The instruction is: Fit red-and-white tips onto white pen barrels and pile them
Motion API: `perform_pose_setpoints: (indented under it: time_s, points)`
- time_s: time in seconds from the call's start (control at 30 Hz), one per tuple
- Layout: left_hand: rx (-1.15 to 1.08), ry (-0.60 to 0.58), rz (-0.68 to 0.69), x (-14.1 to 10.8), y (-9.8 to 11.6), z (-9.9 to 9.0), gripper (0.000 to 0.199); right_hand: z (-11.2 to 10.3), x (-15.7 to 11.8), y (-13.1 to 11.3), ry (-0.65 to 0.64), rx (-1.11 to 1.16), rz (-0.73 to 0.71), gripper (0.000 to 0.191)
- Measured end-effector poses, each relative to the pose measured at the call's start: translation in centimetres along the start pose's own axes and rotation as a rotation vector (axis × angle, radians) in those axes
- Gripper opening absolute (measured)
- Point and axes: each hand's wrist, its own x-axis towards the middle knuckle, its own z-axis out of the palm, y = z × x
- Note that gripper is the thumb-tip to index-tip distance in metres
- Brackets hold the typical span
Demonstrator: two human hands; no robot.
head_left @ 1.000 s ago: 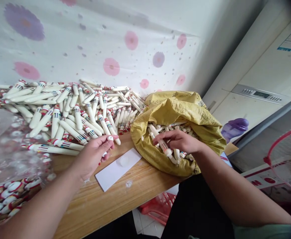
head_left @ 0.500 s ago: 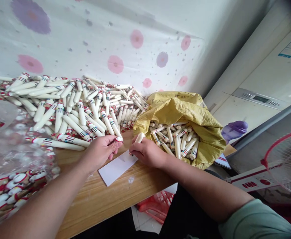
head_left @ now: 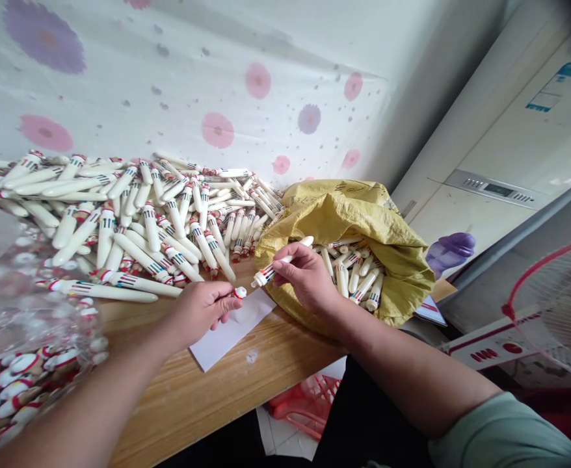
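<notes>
wooden table (head_left: 276,364), one pen (head_left: 290,260) in right hand (head_left: 307,276), one cap (head_left: 239,293) in left (head_left: 205,312)

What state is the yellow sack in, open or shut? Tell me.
Open: the yellow sack's mouth gapes, with white multicolor pens visible inside.

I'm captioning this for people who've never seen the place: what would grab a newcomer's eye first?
Probably the big heap of white pens along the back of the wooden table. Next, the crumpled yellow sack to its right, open on more pens. Nearer, the left hand pinches a small white-and-red topper, facing a pen in the right hand.
</notes>
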Motion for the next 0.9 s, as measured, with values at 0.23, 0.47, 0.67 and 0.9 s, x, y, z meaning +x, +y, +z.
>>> perform_pose_setpoints:
  time_s: [0.23,0.47,0.67,0.9]
  points:
    - [-0.051,-0.035,0.009,-0.2,-0.1,0.4,0.038,0.6,-0.5,0.3,-0.040,-0.080,-0.070,0.026]
    - [0.070,-0.017,-0.001,-0.5,0.5,0.5,0.036,1.2,-0.9,0.2,-0.123,-0.265,-0.174,0.026]
    - [0.143,0.091,0.100,-0.8,0.9,0.6,0.037,1.8,-1.1,0.0,-0.154,-0.409,-0.298,0.024]
    - [0.005,0.167,0.099,-1.0,0.7,0.4,0.037,3.2,-0.7,0.6,-0.117,-0.420,-0.391,0.023]
